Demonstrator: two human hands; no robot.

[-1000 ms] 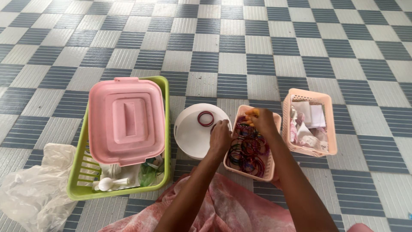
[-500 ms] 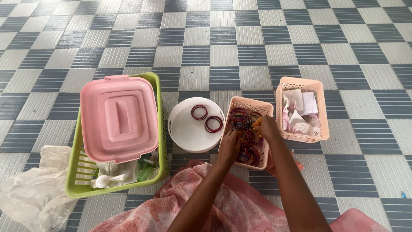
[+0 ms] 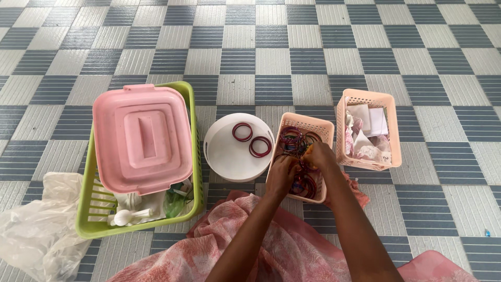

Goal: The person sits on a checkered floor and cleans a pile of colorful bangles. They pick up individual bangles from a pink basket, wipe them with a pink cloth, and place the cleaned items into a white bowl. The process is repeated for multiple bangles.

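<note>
At the far left a crumpled plastic bag (image 3: 39,224) lies on the checked floor (image 3: 271,57). Beside it sits the green basket (image 3: 86,219) with a pink lidded box (image 3: 142,138) resting in it and a white spoon (image 3: 128,215) among odds and ends at its near end.

Next comes the white round tray (image 3: 229,156), where two sets of dark red bangles (image 3: 251,139) already lie side by side near its far edge. That, as I judge it, is the sorted part so far, a small share.

My left hand (image 3: 282,175) and my right hand (image 3: 318,156) are both down in the middle peach basket (image 3: 308,122), close together, fingers curled in among the loose bangles (image 3: 297,141) there. My right seems to pinch something orange at its fingertips, but I cannot tell for sure whether either hand has really closed on a bangle. A good tangle of red, purple and dark rings remains in this basket, so most of the picking looks left to do.

Further right, the second peach basket (image 3: 394,130) holds papers and small packets, untouched by me. My pink patterned cloth (image 3: 271,245) spreads below.
</note>
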